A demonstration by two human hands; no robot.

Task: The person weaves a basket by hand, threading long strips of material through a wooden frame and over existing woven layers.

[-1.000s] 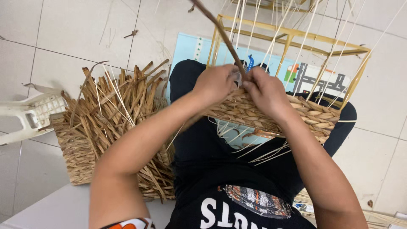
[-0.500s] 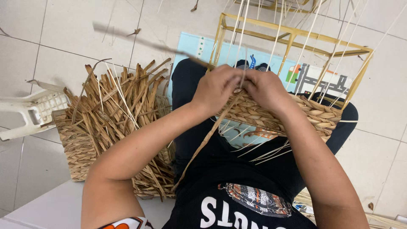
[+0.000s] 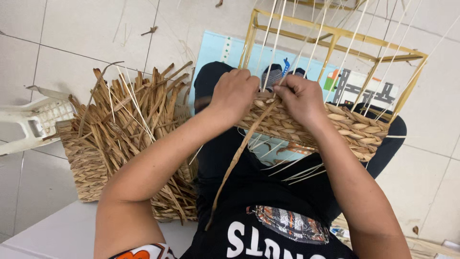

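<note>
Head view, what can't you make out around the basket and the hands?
Head view:
- Fingertips of the left hand and right hand: curled into the basket, grip hidden.
- Frame: top cut off by the upper edge.
- Mat: mostly covered by legs and basket.
- White plastic piece: cut off at the left edge.

Single head-worn view, looking steeply down and forward over the wearer's chest and lap. Close range: forearms fill the lower frame, tiled floor (image 3: 86,33) beyond. No second view.
</note>
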